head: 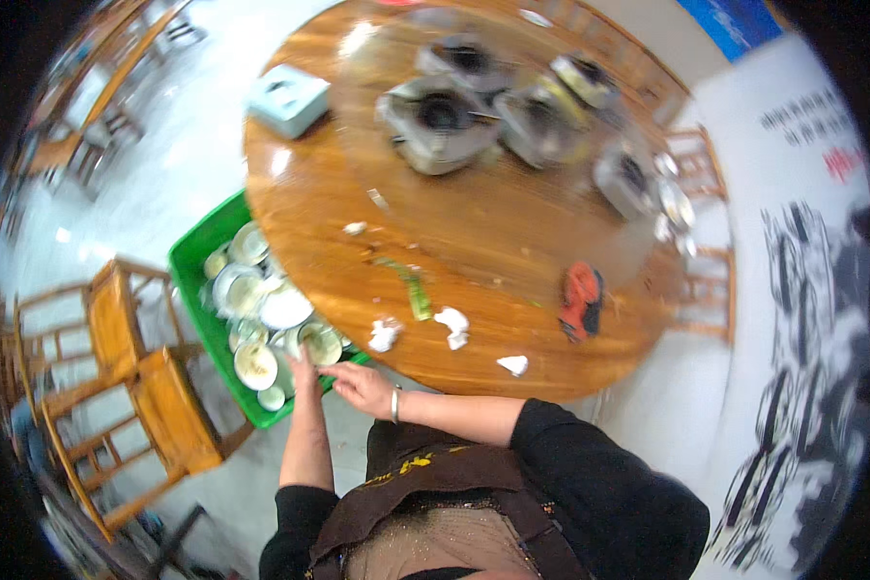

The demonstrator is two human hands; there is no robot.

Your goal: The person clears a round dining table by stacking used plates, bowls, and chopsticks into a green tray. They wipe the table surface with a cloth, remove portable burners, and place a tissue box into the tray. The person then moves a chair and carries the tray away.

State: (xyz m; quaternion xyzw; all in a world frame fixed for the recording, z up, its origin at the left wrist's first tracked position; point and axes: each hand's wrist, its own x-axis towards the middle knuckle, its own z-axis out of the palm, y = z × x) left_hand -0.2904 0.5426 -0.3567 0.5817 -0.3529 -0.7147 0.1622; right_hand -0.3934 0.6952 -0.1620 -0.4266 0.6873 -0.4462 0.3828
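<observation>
My left hand [304, 371] reaches over a green plastic tub [194, 254] filled with used dishes. Its fingers are at the rim of a pale bowl [322, 344] with food residue; blur hides whether they grip it. My right hand [362, 388], with a bangle at the wrist, is beside the left one, fingers pointing towards it and the same bowl. Whether it holds anything is unclear. Around them in the tub are a white plate [286, 309], a bowl with leftovers [255, 365], a small cup [270, 397] and several more stacked bowls.
The round wooden table [478, 239] overhangs the tub. On it are crumpled tissues [452, 326], a green strip [418, 296], a red and black object [581, 301], a light-blue box [288, 100] and several portable stoves [442, 123]. Wooden chairs [170, 413] stand left of the tub.
</observation>
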